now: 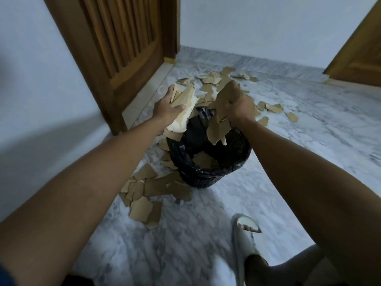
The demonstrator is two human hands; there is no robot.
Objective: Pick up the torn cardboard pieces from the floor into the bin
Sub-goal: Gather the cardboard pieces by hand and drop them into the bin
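A black mesh bin [237, 168] lined with a black bag stands on the marble floor, with a few brown cardboard pieces [203, 159] inside. My left hand [167, 107] holds a bunch of torn cardboard [183, 112] over the bin's far left rim. My right hand [237, 102] grips another bunch of brown pieces [218, 129] that hang down over the bin's opening. More torn pieces lie in a heap [148, 193] in front of the bin on the left and scattered behind it [216, 81].
A wooden door [115, 48] stands at the left and another [362, 54] at the far right. White walls close the corner behind. My foot in a white slipper [245, 238] stands on the floor near the bottom right.
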